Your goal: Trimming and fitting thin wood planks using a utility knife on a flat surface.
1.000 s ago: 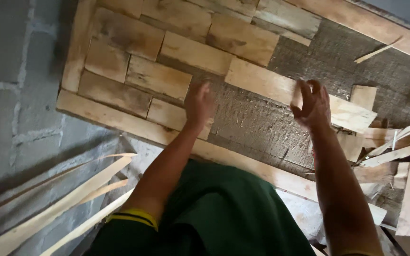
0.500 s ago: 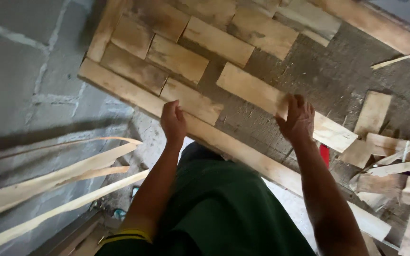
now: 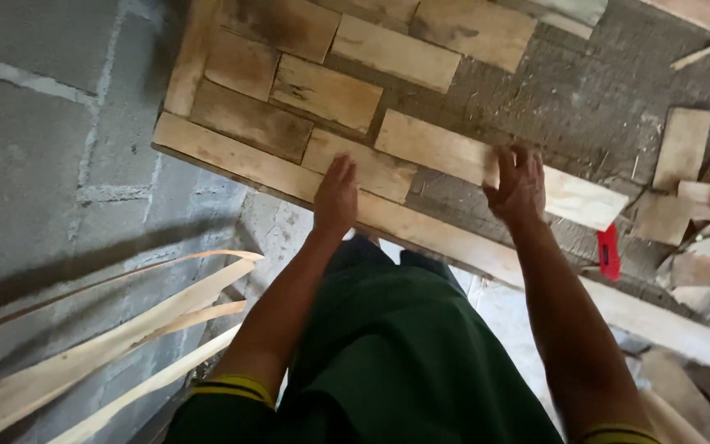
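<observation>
My left hand (image 3: 336, 195) lies flat, fingers together, on a short wooden plank (image 3: 380, 170) beside the long wooden frame rail (image 3: 232, 156). My right hand (image 3: 519, 185) grips the near edge of a longer loose plank (image 3: 454, 152) that lies slanted on the grey backing board (image 3: 585, 99). Several short planks (image 3: 326, 90) sit fitted in rows inside the frame, above and left of both hands. The plank in my right hand runs on to the right, ending near a red tool.
A red-handled tool (image 3: 609, 251) lies right of my right hand. A pile of plank offcuts (image 3: 684, 205) sits at the far right. Thin curved wood strips (image 3: 108, 345) lean at the lower left over a grey block floor (image 3: 34, 164). My green trousers (image 3: 396, 353) fill the bottom.
The view has shifted, so the frame sits further right. My left hand moved onto the short plank by the rail. My right hand stays on the long loose plank.
</observation>
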